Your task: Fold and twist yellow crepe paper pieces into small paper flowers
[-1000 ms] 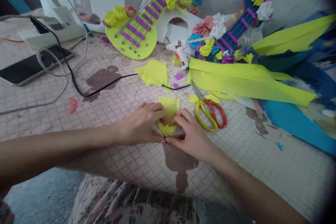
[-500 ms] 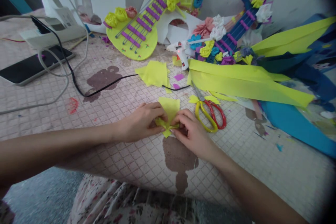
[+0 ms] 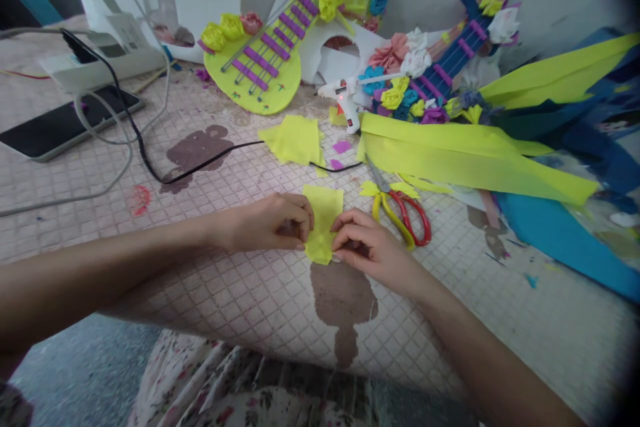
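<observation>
A small yellow paper piece (image 3: 323, 213) lies on the patterned cloth between my hands, fairly flat, its lower end a little creased. My left hand (image 3: 277, 221) pinches its left edge near the lower end. On the right edge, my right hand (image 3: 367, 243) has thumb and fingers closed on the paper. Just right of my right hand lie scissors (image 3: 400, 213) with one yellow and one red handle. More yellow paper pieces (image 3: 295, 140) rest beyond my left hand.
A white glue gun (image 3: 345, 97) stands behind, its black cable crossing the cloth. Decorated paper guitars (image 3: 260, 73) line the back. At left are a phone (image 3: 70, 123) and a power strip (image 3: 105, 63); long yellow strips (image 3: 470, 157) lie right.
The bunched lower part of the small yellow paper has been spread flatter. My hands have moved slightly apart, from its middle to its side edges.
</observation>
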`<state>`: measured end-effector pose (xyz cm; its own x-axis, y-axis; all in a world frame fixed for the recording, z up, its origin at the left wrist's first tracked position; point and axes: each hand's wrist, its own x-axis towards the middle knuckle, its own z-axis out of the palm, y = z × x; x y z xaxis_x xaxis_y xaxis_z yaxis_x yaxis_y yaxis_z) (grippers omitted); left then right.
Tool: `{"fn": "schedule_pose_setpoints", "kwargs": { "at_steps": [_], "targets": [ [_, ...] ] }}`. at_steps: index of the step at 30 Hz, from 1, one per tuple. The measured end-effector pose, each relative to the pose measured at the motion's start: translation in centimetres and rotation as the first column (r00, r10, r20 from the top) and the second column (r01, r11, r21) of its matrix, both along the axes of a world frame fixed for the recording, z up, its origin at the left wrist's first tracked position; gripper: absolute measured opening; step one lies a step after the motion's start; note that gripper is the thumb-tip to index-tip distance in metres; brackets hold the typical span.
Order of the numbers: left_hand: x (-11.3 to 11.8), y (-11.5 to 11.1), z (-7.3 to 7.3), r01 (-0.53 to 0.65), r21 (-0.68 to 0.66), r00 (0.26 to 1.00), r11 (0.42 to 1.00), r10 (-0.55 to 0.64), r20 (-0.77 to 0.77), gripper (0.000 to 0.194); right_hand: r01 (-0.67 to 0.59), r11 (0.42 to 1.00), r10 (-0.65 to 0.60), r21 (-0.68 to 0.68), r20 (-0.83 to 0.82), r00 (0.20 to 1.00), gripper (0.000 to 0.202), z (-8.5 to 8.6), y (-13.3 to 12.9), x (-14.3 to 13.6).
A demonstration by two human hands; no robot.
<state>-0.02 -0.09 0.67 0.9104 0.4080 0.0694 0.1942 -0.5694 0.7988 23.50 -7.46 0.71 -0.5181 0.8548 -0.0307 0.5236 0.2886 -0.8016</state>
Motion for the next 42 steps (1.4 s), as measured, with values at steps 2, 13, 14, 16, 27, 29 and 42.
{"fn": "schedule_pose_setpoints", "kwargs": {
  "at_steps": [2, 13, 14, 16, 27, 29, 42],
  "targets": [
    [0.1, 0.0, -0.1, -0.008, 0.019, 1.0, 1.0, 0.008, 0.014, 0.004, 0.044, 0.999, -0.044, 0.016, 0.007, 0.999, 0.007, -0.1, -0.2, -0.4],
    [1.0, -1.6, -0.6, -0.196, 0.19, 0.98, 0.962, 0.199, 0.003, 0.005, 0.184, 0.976, -0.189, 0.118, 0.036, 0.981, 0.012, -0.6, -0.6, -2.0],
    [1.1, -1.7, -0.6, -0.213, 0.205, 0.975, 0.955, 0.22, -0.011, 0.004, 0.191, 0.973, -0.197, 0.132, 0.036, 0.98, 0.012, -0.6, -0.6, -2.0],
    [1.2, -2.0, -0.7, -0.24, 0.232, 0.967, 0.943, 0.253, -0.028, 0.004, 0.203, 0.966, -0.212, 0.162, 0.041, 0.976, 0.013, -0.6, -0.7, -2.2],
    [1.6, -2.7, -1.0, -0.293, 0.325, 0.946, 0.899, 0.321, -0.036, 0.004, 0.235, 0.947, -0.252, 0.22, 0.052, 0.966, 0.012, -1.0, -0.8, -2.6],
    [1.5, -2.7, -1.0, -0.292, 0.327, 0.946, 0.899, 0.322, -0.04, 0.004, 0.231, 0.949, -0.247, 0.215, 0.052, 0.968, 0.013, -1.0, -0.7, -2.5],
    [1.7, -2.9, -1.0, -0.297, 0.349, 0.941, 0.889, 0.335, -0.052, 0.006, 0.228, 0.946, -0.249, 0.23, 0.067, 0.966, 0.013, -1.0, -0.9, -2.7]
  ]
}}
